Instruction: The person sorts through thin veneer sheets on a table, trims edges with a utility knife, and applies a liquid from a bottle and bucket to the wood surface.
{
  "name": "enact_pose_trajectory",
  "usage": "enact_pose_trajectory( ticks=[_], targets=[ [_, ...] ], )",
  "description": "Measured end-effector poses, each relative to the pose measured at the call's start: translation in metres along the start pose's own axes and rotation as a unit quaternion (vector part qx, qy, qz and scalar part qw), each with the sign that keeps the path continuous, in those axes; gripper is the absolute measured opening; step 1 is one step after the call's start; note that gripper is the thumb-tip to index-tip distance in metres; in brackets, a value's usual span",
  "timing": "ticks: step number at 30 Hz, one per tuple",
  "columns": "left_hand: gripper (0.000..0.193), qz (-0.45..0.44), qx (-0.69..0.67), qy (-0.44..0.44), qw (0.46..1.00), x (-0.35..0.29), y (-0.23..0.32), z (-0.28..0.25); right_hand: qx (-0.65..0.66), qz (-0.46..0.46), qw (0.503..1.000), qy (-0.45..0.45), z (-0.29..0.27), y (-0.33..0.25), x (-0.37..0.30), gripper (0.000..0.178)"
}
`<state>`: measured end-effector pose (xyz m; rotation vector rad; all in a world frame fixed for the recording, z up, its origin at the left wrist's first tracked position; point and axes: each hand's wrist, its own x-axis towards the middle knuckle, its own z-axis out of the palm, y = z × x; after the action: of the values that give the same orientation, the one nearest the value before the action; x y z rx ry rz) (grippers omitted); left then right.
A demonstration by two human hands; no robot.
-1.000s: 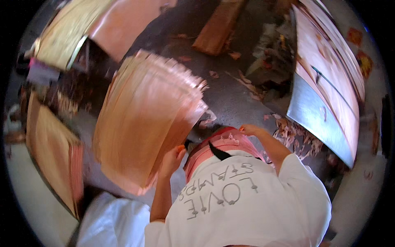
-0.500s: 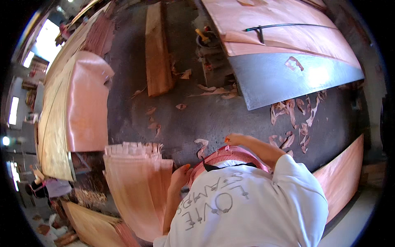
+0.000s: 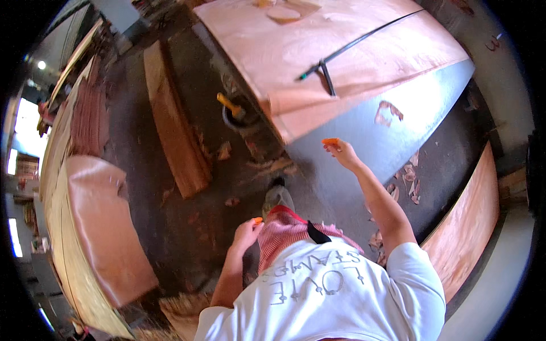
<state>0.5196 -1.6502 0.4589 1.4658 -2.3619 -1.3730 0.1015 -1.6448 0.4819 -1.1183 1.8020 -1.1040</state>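
My right hand [image 3: 340,152] reaches forward over the near corner of a shiny grey metal-like sheet [image 3: 347,165]. Orange coverings sit on its fingertips, the fingers are stretched out, and no held thing shows. Low at my left side hangs my left hand [image 3: 248,234], beside the red-and-white checked cloth [image 3: 278,236] at my waist. An orange tip shows on it; most of its fingers are hidden. Beyond the right hand, thin pinkish wood veneer sheets [image 3: 341,40] lie stacked. On them rests a long dark bar with a crosspiece [image 3: 364,38], green at one end.
A torn veneer scrap [image 3: 388,113] lies on the grey sheet. On the floor are a long wooden plank [image 3: 173,125], a dark bucket with a yellow-handled brush [image 3: 230,108] and scattered scraps [image 3: 410,181]. Veneer stacks [image 3: 102,227] line the left; another panel [image 3: 469,219] leans at right.
My view has turned and come closer to the veneer stack with the bar. My right hand has moved from my waist out over the grey sheet; my left hand stays low at my side.
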Motion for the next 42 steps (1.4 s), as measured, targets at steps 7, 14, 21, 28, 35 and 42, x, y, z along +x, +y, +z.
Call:
enact_pose_trajectory(
  ticks=[7,14,21,28,35,42],
  targets=[
    [0.028,0.109,-0.175,0.03,0.978,0.21,0.071,-0.062,-0.261,-0.009,0.915,0.309,-0.057,0.009,0.186,0.039],
    [0.04,0.166,-0.223,0.122,0.953,0.342,0.113,-0.092,-0.439,0.136,0.849,0.26,-0.04,0.002,0.265,0.05],
    [0.042,0.016,-0.545,-0.08,0.834,0.366,0.143,-0.068,-0.306,0.069,0.876,0.365,-0.064,0.009,0.245,0.031],
    [0.038,0.386,0.026,-0.159,0.908,0.323,0.151,-0.067,-0.309,0.144,0.832,0.438,-0.095,0.021,0.163,0.023],
    [0.048,0.43,0.227,-0.083,0.87,0.314,0.154,-0.053,-0.311,0.434,0.8,0.273,-0.128,0.083,0.069,0.023],
    [0.029,0.357,0.158,-0.048,0.919,0.324,0.153,-0.057,-0.234,0.558,0.718,0.343,-0.11,0.113,-0.08,0.054]
  ],
)
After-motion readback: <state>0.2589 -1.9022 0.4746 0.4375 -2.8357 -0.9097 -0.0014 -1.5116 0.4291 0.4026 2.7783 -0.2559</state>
